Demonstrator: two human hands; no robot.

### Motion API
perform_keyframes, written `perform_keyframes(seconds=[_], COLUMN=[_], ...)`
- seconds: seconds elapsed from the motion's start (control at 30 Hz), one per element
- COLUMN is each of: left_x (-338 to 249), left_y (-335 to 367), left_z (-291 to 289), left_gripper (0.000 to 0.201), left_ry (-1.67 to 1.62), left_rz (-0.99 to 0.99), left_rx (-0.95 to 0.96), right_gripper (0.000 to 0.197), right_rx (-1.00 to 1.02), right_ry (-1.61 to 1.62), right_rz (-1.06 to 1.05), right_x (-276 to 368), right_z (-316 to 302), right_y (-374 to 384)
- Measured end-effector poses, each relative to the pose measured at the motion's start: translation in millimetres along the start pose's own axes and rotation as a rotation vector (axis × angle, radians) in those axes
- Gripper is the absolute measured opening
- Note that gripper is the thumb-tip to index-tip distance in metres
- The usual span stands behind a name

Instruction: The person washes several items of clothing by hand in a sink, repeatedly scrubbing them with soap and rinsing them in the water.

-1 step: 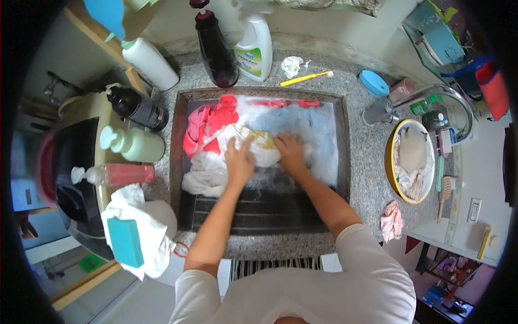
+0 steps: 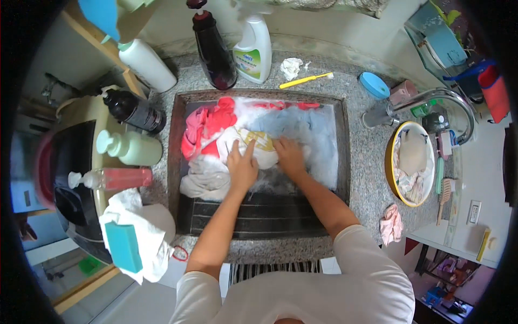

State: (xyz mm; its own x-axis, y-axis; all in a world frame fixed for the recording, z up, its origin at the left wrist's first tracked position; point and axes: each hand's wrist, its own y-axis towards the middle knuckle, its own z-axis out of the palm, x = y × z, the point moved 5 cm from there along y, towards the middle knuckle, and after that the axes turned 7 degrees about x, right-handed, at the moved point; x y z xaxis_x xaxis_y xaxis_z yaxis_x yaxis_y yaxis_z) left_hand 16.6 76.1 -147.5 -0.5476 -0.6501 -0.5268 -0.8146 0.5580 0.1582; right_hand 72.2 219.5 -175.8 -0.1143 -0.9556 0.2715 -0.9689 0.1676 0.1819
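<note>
A wet white garment with a yellow print (image 2: 261, 141) lies bunched among suds in a dark sunken basin (image 2: 178, 162). My left hand (image 2: 243, 168) presses on its white part, fingers spread apart. At the garment's right end, my right hand (image 2: 291, 157) has its fingers bent over the cloth; the fingertips are partly hidden. Red and pink cloth (image 2: 213, 124) lies to the left, with a greyish-white cloth (image 2: 205, 181) below it. Pale blue cloth (image 2: 302, 125) spreads through foam to the right. The basin's near part is a dark ridged slope (image 2: 259, 216).
Pump bottles (image 2: 129, 147) and a spray bottle (image 2: 252, 51) stand left and behind. A yellow toothbrush (image 2: 306, 80) lies at the back. Right are a faucet (image 2: 377, 112), a yellow-rimmed bowl (image 2: 389, 162) of cloth and a pink cloth (image 2: 391, 224). A teal sponge (image 2: 123, 247) rests on white cloth.
My left hand has shifted slightly right and toward me on the white garment, its fingers now sharper. My right hand stays nearly in place. The whole view has shifted slightly.
</note>
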Motion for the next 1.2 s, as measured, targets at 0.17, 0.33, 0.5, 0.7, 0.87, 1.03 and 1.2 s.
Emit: perform_keyframes(seconds=[0.17, 0.33, 0.5, 0.7, 0.87, 1.03, 1.2], left_x=[19, 46, -9, -56, -48, -4, 50], left_y=[0, 10, -5, 24, 25, -2, 3], left_z=[52, 44, -30, -45, -26, 15, -5], left_gripper=[0.055, 0.058, 0.058, 0.020, 0.013, 0.023, 0.046], left_ry=[-0.028, -0.237, -1.361, 0.114, -0.298, -1.839, -0.848], left_rz=[-0.056, -0.080, -1.110, 0.433, -0.046, -0.753, -0.437], left_rx=[0.197, 0.543, 0.491, -0.106, 0.338, 0.343, 0.081], right_gripper=[0.034, 0.041, 0.026, 0.033, 0.040, 0.043, 0.045], right_rx=[0.443, 0.715, 0.083, -0.167, -0.434, -0.204, -0.033], right_ry=[-0.220, 0.129, 0.418, 0.396, 0.544, 0.545, 0.199], right_rz=[0.099, 0.164, -0.253, -0.640, -0.444, -0.004, -0.033], right_x=[-34, -41, 84, 194, 104, 11, -4], right_z=[61, 38, -150, -151, -101, -78, -71], right_y=[1, 45, 42, -4, 22, 22, -1])
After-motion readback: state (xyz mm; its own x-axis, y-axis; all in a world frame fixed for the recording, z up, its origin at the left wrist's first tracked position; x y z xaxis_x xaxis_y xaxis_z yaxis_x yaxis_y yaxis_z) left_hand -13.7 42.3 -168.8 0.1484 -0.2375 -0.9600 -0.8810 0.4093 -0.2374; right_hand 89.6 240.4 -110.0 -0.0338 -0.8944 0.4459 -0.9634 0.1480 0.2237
